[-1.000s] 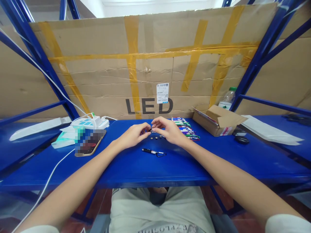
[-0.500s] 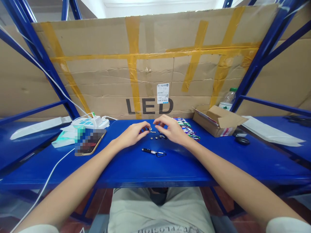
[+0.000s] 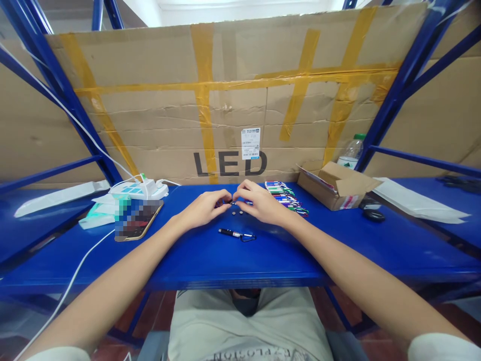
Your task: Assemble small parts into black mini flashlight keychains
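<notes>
My left hand (image 3: 205,206) and my right hand (image 3: 259,202) meet fingertip to fingertip over the blue table (image 3: 210,255), just in front of the cardboard wall. Both pinch a tiny dark part between them; I cannot make out what it is. Two small round silver button cells (image 3: 237,212) lie on the table right under the fingers. A black keychain flashlight (image 3: 236,234) with a carabiner lies loose a little nearer to me. Just right of my right hand lies a pile of coloured keychain flashlights (image 3: 287,197).
A phone (image 3: 138,220), a white power strip (image 3: 140,189) with cables and a teal packet lie at the left. An open cardboard box (image 3: 336,186), a plastic bottle (image 3: 349,153) and a black mouse (image 3: 373,215) are at the right. Blue rack posts frame both sides.
My hands had drifted slightly apart half a second ago with a silver cell showing between them; now the fingertips are back together, closed on the small part.
</notes>
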`<state>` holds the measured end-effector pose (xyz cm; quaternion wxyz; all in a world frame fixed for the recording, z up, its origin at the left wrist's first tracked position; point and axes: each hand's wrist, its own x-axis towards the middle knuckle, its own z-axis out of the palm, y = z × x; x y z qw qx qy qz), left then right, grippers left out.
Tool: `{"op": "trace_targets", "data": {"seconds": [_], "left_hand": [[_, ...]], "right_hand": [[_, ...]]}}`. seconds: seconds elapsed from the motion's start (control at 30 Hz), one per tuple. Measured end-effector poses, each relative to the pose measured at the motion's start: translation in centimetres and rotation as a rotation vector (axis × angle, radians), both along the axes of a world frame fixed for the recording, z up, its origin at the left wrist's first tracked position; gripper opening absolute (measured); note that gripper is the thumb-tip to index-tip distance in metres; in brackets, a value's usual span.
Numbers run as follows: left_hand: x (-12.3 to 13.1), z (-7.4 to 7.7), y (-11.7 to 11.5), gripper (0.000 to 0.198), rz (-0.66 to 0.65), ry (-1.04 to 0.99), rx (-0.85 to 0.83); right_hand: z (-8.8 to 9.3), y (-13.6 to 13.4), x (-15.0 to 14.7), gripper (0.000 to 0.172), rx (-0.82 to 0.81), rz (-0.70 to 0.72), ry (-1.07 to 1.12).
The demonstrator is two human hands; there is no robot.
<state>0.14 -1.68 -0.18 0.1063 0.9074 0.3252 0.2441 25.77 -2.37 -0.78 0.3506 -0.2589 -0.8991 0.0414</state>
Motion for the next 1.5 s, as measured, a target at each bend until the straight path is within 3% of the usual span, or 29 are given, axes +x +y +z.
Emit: {"op": "trace_targets", "data": {"seconds": [0.13, 0.3, 0.4, 0.83, 1.0, 1.3, 1.5], "left_hand": [[-0.2, 0.0, 0.2, 0.020, 0.014, 0.013, 0.013], [-0.6, -0.4, 0.7, 0.020, 0.024, 0.000, 0.020], [-0.6, -0.5, 0.8, 0.021, 0.013, -0.008, 0.034], [-0.6, -0.4, 0.7, 0.022, 0.015, 0.068, 0.054], [-0.7, -0.4, 0.8, 0.024, 0.022, 0.073, 0.038], [-0.6, -0.4, 0.7, 0.024, 0.015, 0.069, 0.007], [-0.6, -0.4, 0.8, 0.023, 0.001, 0.043, -0.014]], "right_hand": [[-0.3, 0.6, 0.3, 0.021, -0.069, -0.068, 0.042], [-0.7, 0.9, 0.6, 0.015, -0.101, -0.183, -0.344], [-0.9, 0.9, 0.6, 0.012, -0.103, -0.213, -0.438], [-1.1, 0.7, 0.1, 0.010, -0.145, -0.197, -0.449], [-1.3, 1.0, 0.3, 0.008, -0.129, -0.169, -0.368], [-1.2, 1.5, 0.2, 0.012, -0.231, -0.046, 0.024], [-0.8, 0.6, -0.3, 0.007, -0.132, -0.042, 0.093]]}}
